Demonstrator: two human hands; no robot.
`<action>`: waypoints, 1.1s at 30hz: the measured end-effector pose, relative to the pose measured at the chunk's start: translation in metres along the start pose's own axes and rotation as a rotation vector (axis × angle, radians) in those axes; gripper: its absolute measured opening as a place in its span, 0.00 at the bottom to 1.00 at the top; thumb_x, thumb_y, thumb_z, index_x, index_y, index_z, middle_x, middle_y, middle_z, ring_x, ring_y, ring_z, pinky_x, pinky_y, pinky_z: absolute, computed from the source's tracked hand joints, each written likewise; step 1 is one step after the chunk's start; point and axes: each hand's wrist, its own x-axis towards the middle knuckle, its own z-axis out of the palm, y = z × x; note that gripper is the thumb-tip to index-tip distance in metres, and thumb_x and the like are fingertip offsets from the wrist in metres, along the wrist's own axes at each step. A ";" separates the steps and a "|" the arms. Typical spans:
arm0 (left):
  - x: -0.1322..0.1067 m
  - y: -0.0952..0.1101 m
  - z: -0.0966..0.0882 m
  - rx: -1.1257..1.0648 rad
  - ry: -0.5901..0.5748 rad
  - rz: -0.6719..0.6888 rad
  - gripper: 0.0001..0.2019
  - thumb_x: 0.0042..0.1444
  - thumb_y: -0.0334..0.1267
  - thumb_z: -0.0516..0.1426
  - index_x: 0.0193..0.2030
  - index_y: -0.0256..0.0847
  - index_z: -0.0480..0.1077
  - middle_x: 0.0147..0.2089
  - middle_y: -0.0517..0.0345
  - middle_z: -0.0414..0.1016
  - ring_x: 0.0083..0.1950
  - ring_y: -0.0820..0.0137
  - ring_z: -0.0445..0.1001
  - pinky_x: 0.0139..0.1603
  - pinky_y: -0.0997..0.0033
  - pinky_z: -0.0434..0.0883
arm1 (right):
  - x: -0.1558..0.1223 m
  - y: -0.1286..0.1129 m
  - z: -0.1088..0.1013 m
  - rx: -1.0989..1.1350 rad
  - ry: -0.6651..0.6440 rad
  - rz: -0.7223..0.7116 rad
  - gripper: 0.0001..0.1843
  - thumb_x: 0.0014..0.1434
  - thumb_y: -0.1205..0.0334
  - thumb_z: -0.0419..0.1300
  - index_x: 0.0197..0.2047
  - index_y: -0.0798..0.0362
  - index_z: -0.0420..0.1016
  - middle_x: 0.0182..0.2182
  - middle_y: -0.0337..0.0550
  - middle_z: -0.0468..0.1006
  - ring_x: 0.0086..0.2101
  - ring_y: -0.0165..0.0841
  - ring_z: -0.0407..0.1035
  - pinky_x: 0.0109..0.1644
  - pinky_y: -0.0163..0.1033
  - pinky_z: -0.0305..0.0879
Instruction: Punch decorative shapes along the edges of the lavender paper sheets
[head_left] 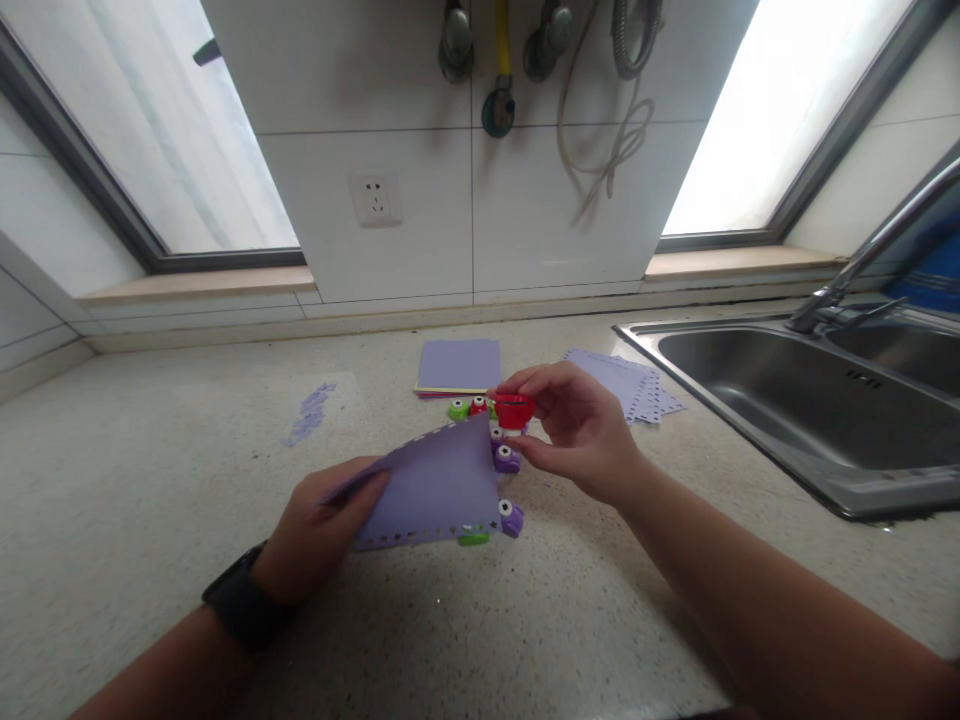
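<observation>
My left hand (326, 525) grips a purple sheet of paper (435, 485) by its left side, and the sheet bends upward. Small punched holes run along its near and far edges. Between thumb and fingers, my right hand (581, 425) holds a red craft paper punch (514, 411) close to the sheet's upper right corner. Several purple craft punches (511, 518) lie by the sheet's right edge. A green punch (474, 538) is partly hidden under the near edge. Behind the sheet sit another green punch (458, 409) and a red punch (478, 405).
A stack of coloured paper (459, 365) lies toward the wall. Purple sheets with punched edges (611, 383) overlap behind my right hand. Tiny purple paper bits (309, 413) are heaped at left. A steel sink (750, 400) with a faucet (821, 300) borders the right side.
</observation>
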 end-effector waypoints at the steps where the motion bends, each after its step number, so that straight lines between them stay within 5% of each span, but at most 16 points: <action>1: 0.000 0.000 0.000 0.042 -0.004 0.044 0.07 0.61 0.41 0.65 0.42 0.50 0.86 0.36 0.58 0.86 0.40 0.57 0.82 0.48 0.63 0.77 | 0.000 -0.002 0.001 -0.012 -0.010 -0.016 0.22 0.54 0.71 0.75 0.49 0.44 0.76 0.49 0.44 0.81 0.52 0.38 0.76 0.60 0.48 0.75; 19: -0.001 -0.002 -0.004 0.122 0.037 0.164 0.12 0.63 0.37 0.62 0.49 0.56 0.84 0.47 0.58 0.88 0.46 0.56 0.84 0.53 0.62 0.77 | -0.002 -0.010 0.005 -0.103 -0.072 -0.116 0.24 0.56 0.73 0.72 0.53 0.43 0.75 0.49 0.46 0.79 0.52 0.39 0.75 0.58 0.49 0.76; 33: 0.000 -0.002 -0.001 0.149 0.044 0.168 0.09 0.61 0.38 0.64 0.45 0.54 0.85 0.38 0.60 0.87 0.39 0.58 0.83 0.46 0.65 0.77 | -0.003 -0.007 0.005 -0.095 -0.082 0.008 0.23 0.58 0.70 0.72 0.54 0.45 0.75 0.46 0.44 0.81 0.45 0.36 0.78 0.54 0.45 0.77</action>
